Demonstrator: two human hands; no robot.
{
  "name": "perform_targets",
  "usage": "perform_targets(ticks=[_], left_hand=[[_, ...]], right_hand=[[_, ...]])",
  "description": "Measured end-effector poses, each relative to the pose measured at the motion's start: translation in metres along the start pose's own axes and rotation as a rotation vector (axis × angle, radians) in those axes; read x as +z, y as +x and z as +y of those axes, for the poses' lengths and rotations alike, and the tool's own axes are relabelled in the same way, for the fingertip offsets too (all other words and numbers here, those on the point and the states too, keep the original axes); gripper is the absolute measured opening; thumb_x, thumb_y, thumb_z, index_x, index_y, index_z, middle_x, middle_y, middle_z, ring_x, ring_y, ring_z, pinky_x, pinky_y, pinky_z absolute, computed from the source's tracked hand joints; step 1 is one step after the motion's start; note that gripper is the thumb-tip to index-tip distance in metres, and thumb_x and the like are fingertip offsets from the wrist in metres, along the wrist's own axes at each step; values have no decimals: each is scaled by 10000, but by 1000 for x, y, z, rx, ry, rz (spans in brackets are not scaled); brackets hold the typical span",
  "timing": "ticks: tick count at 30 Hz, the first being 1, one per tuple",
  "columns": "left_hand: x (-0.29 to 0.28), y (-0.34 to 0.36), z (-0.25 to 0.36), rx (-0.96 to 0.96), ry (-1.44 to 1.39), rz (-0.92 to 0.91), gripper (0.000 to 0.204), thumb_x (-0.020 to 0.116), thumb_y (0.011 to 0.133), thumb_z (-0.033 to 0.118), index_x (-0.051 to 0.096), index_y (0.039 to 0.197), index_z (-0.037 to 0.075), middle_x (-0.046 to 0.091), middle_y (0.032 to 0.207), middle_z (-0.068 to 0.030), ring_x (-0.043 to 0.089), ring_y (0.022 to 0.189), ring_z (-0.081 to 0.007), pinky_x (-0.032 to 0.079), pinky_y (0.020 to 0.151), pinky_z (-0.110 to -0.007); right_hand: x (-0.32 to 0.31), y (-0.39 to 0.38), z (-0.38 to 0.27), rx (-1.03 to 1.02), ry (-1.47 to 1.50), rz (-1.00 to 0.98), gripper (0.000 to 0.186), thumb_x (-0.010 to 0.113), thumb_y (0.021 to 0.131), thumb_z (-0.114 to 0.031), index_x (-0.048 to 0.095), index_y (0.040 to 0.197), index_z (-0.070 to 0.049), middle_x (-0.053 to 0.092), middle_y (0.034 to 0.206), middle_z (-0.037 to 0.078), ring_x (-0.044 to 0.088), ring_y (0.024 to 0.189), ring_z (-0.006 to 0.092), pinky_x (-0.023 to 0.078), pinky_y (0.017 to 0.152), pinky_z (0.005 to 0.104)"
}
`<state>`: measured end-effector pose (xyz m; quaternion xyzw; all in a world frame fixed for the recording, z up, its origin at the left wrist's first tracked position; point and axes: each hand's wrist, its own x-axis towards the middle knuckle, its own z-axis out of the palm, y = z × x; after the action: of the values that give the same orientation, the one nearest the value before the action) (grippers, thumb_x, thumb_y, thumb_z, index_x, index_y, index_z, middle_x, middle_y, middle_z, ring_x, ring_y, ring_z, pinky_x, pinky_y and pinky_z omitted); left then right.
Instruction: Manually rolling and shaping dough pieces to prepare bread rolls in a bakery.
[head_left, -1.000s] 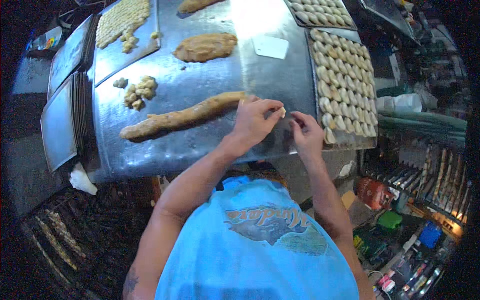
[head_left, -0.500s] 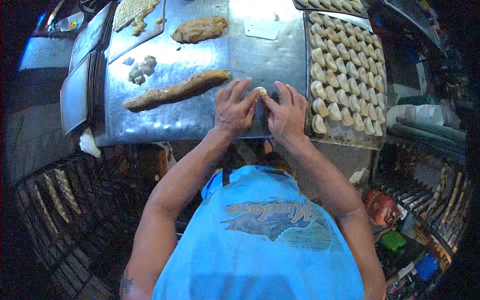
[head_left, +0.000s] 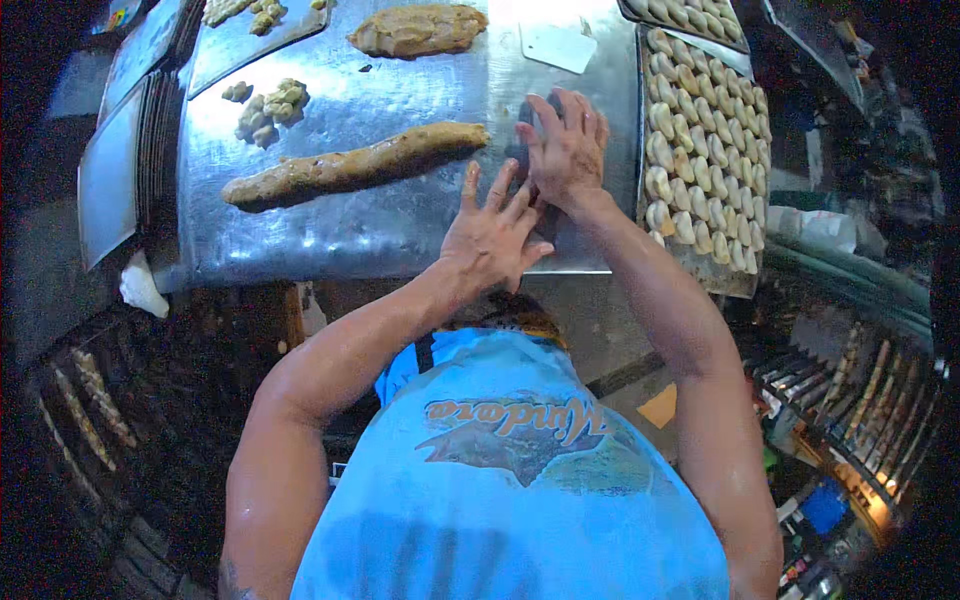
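My left hand [head_left: 495, 225] lies flat over the near edge of the steel table [head_left: 350, 235], fingers spread, its fingertips touching the heel of my right hand [head_left: 565, 140]. My right hand is flat too, fingers apart, just beyond it. No dough shows in or under either hand. A long brown dough roll [head_left: 355, 165] lies on the table just left of both hands, its right end close to my right hand. To the right, a tray [head_left: 735, 285] carries several rows of small shaped pale dough pieces [head_left: 695, 140].
A flat oval dough lump [head_left: 418, 30] and a white scraper [head_left: 558, 45] lie at the far side of the table. Small dough bits [head_left: 270, 100] sit at far left. Stacked metal trays [head_left: 110, 170] and a white cloth [head_left: 140, 285] are at the left edge.
Earlier both hands pinched a small dough piece at the roll's right end. Now the hands are flat and spread, the right one farther out, and the small piece is out of sight.
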<state>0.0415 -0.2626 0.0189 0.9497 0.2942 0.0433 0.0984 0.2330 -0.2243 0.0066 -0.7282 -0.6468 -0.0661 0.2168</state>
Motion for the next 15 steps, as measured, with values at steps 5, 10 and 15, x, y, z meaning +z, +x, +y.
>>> perform_targets(ticks=[5,10,15], left_hand=[[-18,-6,-43,133,-266,130,438,641,1004,511,757,1304,215,614,1512,-68,405,1531,-336,185,1256,-688],[-31,-2,-125,-202,-374,462,295,787,914,319,799,1200,248,708,1243,3,590,1259,-278,386,1103,-534],[-18,1,-153,-271,-416,520,198,802,892,338,813,1074,261,702,1124,62,589,1180,-228,404,1001,-482]], right_hand=[[3,14,-1,-64,-288,35,375,698,1003,-310,679,1366,-220,562,1472,105,470,1409,337,312,1163,611],[0,19,-46,-126,150,-171,339,735,969,-238,738,1308,-243,688,1392,11,578,1335,276,388,1128,498],[11,23,-74,-208,327,-135,234,796,915,-254,805,1145,-210,767,1222,-16,662,1191,268,479,1048,453]])
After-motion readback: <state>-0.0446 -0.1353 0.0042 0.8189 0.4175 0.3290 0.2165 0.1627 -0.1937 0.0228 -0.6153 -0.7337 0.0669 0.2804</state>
